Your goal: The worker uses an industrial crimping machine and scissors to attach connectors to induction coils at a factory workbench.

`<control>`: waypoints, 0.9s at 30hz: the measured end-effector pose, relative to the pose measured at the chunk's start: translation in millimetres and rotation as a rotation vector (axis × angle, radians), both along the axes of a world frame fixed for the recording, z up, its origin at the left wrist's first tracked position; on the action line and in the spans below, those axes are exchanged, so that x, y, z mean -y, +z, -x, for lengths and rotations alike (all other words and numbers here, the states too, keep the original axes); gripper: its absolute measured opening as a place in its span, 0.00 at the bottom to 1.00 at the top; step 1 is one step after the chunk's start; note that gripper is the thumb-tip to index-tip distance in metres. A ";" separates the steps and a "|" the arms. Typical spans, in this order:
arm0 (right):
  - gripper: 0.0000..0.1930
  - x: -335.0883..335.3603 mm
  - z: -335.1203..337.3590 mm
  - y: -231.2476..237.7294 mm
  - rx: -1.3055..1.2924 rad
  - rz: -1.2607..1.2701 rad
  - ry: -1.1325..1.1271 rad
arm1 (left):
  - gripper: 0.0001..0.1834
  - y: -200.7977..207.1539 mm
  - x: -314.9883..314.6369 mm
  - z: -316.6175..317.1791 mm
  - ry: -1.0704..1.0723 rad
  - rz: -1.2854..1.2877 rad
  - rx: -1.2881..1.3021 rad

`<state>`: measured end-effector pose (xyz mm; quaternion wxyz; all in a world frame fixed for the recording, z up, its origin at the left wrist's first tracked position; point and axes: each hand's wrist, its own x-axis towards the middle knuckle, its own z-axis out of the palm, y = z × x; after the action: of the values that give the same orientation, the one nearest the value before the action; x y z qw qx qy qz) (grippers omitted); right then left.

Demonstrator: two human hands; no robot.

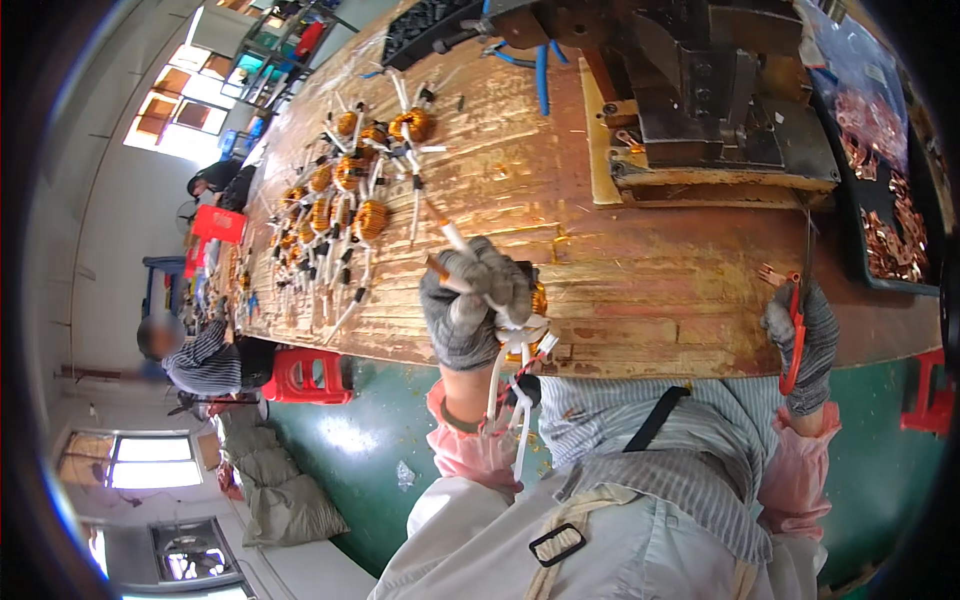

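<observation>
My left hand [465, 315], in a grey glove, is closed around the white-sleeved leads of a copper-wound ring coil [539, 298]. Bare copper ends stick out above the fingers, while more white leads [522, 425] hang below the wrist. The coil is partly hidden behind the hand. At the right, my gloved right hand [818, 335] is closed on scissors [795, 345] with orange-red handles, their thin dark blades pointing away from me. Small copper terminals [774, 274] show beside the fingertips of that hand; whether they are pinched there I cannot tell.
Several wound coils [345, 175] with white leads lie piled on the worn wooden table [500, 215]. A heavy dark press [715, 110] stands at the far right, beside a black tray [895, 230] of copper terminals. Blue-handled pliers [542, 80] lie behind. Another person [205, 360] sits at left.
</observation>
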<state>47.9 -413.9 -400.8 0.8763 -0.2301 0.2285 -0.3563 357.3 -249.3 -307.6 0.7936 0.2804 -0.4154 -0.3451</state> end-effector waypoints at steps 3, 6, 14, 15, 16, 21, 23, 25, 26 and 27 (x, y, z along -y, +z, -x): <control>0.09 -11.9 -11.0 6.7 -0.861 0.796 -0.165 | 0.10 -4.8 3.9 -6.9 -0.062 0.029 -0.077; 0.10 -12.8 -12.8 6.1 -0.661 0.731 -0.244 | 0.10 -7.0 8.1 -10.1 -0.084 0.022 -0.095; 0.12 -2.7 -7.8 -6.7 -0.696 0.665 -0.112 | 0.10 -5.8 13.9 -8.4 -0.091 0.012 -0.182; 0.12 -3.3 -8.1 -8.1 -0.698 0.666 -0.111 | 0.11 -6.1 13.6 -8.3 -0.103 0.008 -0.189; 0.12 -4.4 -8.7 -9.5 -0.721 0.701 -0.125 | 0.11 -6.0 13.2 -8.6 -0.117 0.004 -0.195; 0.13 -13.5 -16.1 4.9 -0.827 1.003 -0.305 | 0.11 -5.1 13.9 -4.2 -0.156 -0.062 -0.124; 0.16 -10.0 -25.1 23.3 -1.012 0.982 -0.151 | 0.09 -2.3 15.4 8.1 -0.155 -0.172 -0.006; 0.20 -12.7 -44.6 50.3 -0.994 1.075 -0.142 | 0.09 -3.0 17.8 18.1 -0.183 -0.254 0.165; 0.21 -15.3 -53.5 59.6 -0.920 1.076 -0.156 | 0.09 -4.9 18.2 20.0 -0.193 -0.325 0.249; 0.22 -16.8 -63.3 66.4 -0.831 1.089 -0.092 | 0.12 -6.8 18.2 27.8 -0.210 -0.367 0.244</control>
<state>111.2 -397.0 -334.3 0.4594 -0.7454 0.3437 -0.3395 329.5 -267.5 -314.4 0.6329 0.4149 -0.4654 -0.4590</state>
